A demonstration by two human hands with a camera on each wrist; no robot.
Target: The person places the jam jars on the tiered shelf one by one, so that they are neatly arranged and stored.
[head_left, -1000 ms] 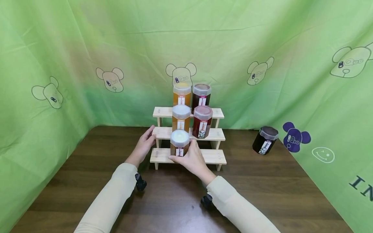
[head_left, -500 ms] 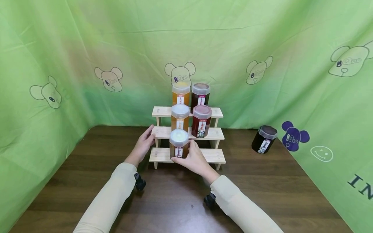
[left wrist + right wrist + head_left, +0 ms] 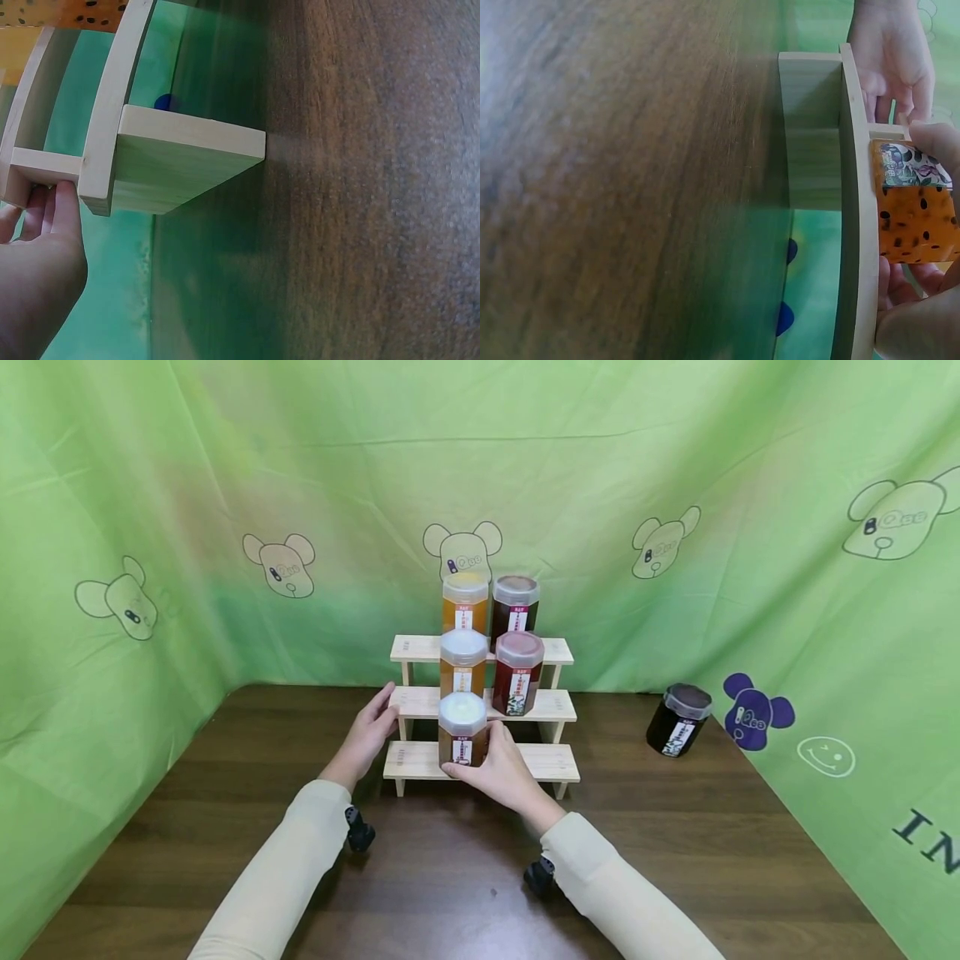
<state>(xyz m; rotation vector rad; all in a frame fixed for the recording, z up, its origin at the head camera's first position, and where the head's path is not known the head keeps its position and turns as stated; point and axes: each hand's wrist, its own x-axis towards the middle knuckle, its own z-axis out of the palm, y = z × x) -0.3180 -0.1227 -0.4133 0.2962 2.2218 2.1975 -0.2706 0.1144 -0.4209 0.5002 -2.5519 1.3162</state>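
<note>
My right hand (image 3: 504, 768) grips a hexagonal jar (image 3: 462, 742) with a pale lid, its thumb across the front and fingers on the right side. The jar is upright on the bottom step of a three-step wooden stand (image 3: 551, 762). In the right wrist view, dark specks show in the jar's orange contents (image 3: 915, 225). At the left end of the middle step, my left hand (image 3: 366, 735) holds the stand. The left wrist view has its fingers (image 3: 66, 206) against the wooden side piece.
The middle step bears an orange jar (image 3: 462, 672) and a red jar (image 3: 517, 681). On the top step are a yellow-orange jar (image 3: 465, 606) and a dark jar (image 3: 514, 606). Another dark jar (image 3: 678, 722) stands on the table at right. A green cloth (image 3: 337, 485) hangs behind.
My right hand and the jar it holds have shifted very slightly on the bottom step, and the right wrist has moved a little right. The left hand stays at the stand.
</note>
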